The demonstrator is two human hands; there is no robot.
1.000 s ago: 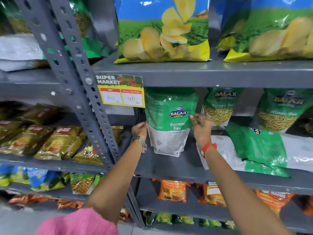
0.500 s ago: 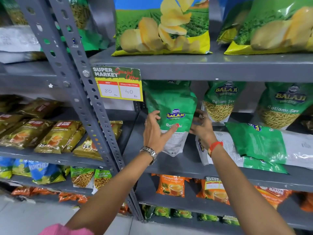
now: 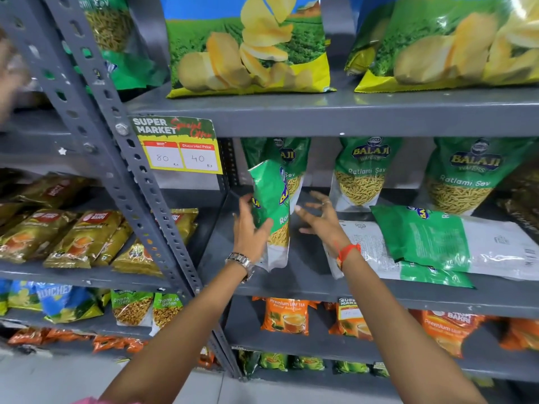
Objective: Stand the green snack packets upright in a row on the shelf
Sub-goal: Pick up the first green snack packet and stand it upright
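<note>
My left hand (image 3: 248, 228) grips a green Ratlami Sev snack packet (image 3: 271, 199) from its left side. The packet is upright but turned nearly edge-on, its base near the front of the grey shelf (image 3: 306, 275). My right hand (image 3: 320, 223) hovers just right of it, fingers spread, holding nothing. Three matching packets stand upright along the back: one (image 3: 294, 154) behind the held packet, one (image 3: 361, 173) in the middle, one (image 3: 466, 176) at the right. Two more lie flat on the shelf to the right, a green one (image 3: 423, 237) on top of another (image 3: 367, 252) showing its white back.
A price tag (image 3: 180, 147) hangs from the shelf above, where large chip bags (image 3: 248, 48) stand. A slotted grey upright (image 3: 140, 182) borders the bay on the left. Tea packets (image 3: 285, 316) fill the shelf below, and gold packets (image 3: 73, 237) lie in the left bay.
The packet has twisted from facing me to nearly edge-on. My right hand has come off it and opened. My left hand moved from its side to gripping it lower down.
</note>
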